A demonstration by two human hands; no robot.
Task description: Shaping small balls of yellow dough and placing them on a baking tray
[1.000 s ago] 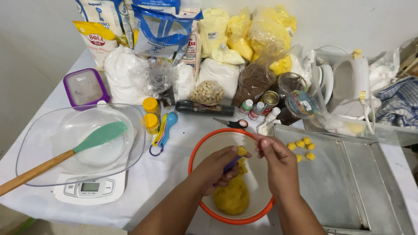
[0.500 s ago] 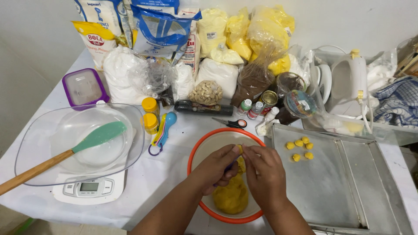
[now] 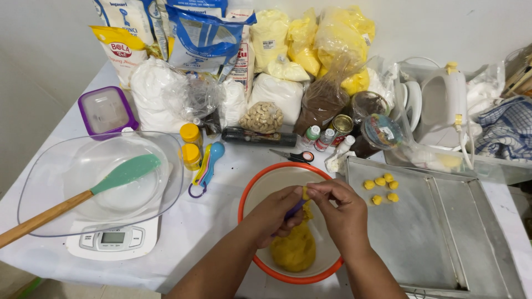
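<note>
Left hand [image 3: 277, 213]: your fingers are closed round a small purple tool, likely a measuring spoon, held over the orange-rimmed bowl [image 3: 249, 191] so that anything that drops falls back inside.
Right hand [image 3: 343, 213]: your fingertips are pinched on a small bit of yellow dough [image 3: 305, 193] at the tip of the tool, thumb and forefinger meeting right where the two hands come together.
Dough mass [image 3: 293, 252]: the bulk of it lies at the near side of the bowl, below your hands and partly hidden by them.
Shaped pieces [image 3: 381, 188]: five small yellow balls sit in a loose cluster at the far left corner of the metal tray [image 3: 421, 243], apart from one another so they do not stick.
Tray position: it lies just beside the bowl on your right, close to the hand that pinches.
Glass bowl [image 3: 66, 182]: it rests on a white kitchen scale [image 3: 113, 241] to your left, with a green spatula [image 3: 124, 173] leaning in it, wooden handle out over the rim.
Back of the desk [image 3: 221, 194]: bags of flour, yellow packets, a bag of cashews [image 3: 263, 117], small bottles and scissors [image 3: 293, 156] stand well apart from your hands.
</note>
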